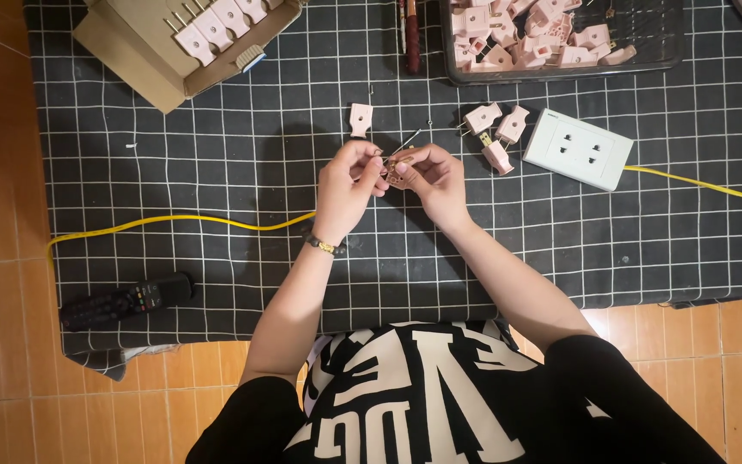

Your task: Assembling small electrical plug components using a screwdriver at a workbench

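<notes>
pink plug piece (pixel 399 178) between both hands, left hand (pixel 349 185) and right hand (pixel 435 178) pinched on it

Left hand (pixel 349 180) and right hand (pixel 435 176) together, fingers pinched.

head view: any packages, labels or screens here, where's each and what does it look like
Open tan cardboard box: top left on the checked black cloth, rectangular, holding rows of pale pink plugs.
Clear plastic tray: top right, rectangular, heaped with pink plug parts.
Black remote control: lower left on the cloth, long, buttoned, no lit screen.
No labels legible.
</notes>
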